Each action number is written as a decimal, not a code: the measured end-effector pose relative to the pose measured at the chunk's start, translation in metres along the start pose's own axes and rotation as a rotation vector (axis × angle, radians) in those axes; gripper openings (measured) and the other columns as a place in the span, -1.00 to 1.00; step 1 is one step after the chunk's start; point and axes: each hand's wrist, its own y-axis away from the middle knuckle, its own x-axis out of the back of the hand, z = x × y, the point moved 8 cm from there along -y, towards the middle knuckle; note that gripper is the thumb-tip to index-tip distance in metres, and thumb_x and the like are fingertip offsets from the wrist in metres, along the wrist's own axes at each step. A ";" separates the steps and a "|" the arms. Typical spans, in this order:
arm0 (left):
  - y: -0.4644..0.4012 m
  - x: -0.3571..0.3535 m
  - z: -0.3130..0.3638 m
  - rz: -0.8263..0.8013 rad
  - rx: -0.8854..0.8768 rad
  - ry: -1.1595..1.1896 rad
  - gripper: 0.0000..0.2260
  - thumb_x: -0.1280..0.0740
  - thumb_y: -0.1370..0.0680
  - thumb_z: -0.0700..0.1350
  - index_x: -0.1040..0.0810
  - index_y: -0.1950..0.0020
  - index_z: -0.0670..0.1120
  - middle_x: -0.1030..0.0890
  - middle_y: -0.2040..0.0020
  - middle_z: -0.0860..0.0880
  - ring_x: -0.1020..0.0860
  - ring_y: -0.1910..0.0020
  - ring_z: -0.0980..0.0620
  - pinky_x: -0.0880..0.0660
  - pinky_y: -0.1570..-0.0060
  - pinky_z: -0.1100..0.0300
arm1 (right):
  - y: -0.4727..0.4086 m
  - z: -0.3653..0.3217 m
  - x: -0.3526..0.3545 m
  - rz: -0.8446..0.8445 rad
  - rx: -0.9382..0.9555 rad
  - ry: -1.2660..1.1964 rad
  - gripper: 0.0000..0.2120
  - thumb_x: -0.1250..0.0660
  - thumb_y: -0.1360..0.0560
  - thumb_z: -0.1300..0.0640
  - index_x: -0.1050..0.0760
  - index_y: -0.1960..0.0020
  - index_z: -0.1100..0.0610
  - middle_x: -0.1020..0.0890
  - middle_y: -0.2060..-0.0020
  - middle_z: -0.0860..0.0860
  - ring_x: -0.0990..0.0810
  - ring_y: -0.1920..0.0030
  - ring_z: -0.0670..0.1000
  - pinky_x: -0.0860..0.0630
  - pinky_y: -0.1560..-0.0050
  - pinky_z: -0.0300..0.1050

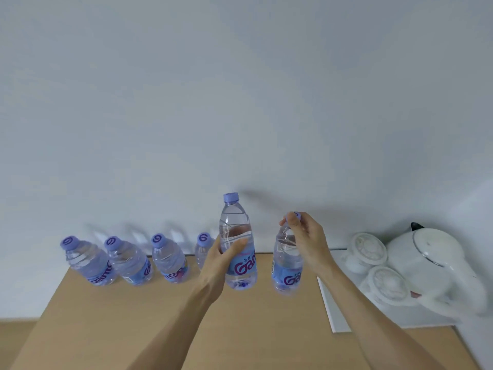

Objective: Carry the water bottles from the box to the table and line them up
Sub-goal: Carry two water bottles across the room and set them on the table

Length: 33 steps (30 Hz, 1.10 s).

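My left hand (222,253) wraps a clear purple-capped water bottle (237,241) | right hand (306,237) pinches a second bottle (286,265) by its cap | risk: it swings, toppling the row on the tan wooden surface (160,316).

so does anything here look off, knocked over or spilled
Nothing stands out. Four bottles stand capped in a row along the table by the wall. The left hand and right hand each hold another capped bottle. The teapot sits unspilled on the right.
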 end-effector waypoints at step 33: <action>-0.051 0.012 -0.078 0.079 0.049 -0.385 -0.22 -0.62 -0.35 -0.08 -0.19 -0.37 0.16 -0.49 -0.23 0.10 -0.53 -0.14 0.19 -0.51 0.23 0.42 | 0.006 0.053 -0.001 -0.116 -0.031 0.091 -0.82 -0.36 -0.54 -0.17 -0.57 -0.01 -0.09 -0.68 0.00 -0.11 -0.63 -0.07 -0.10 -0.55 -0.15 -0.08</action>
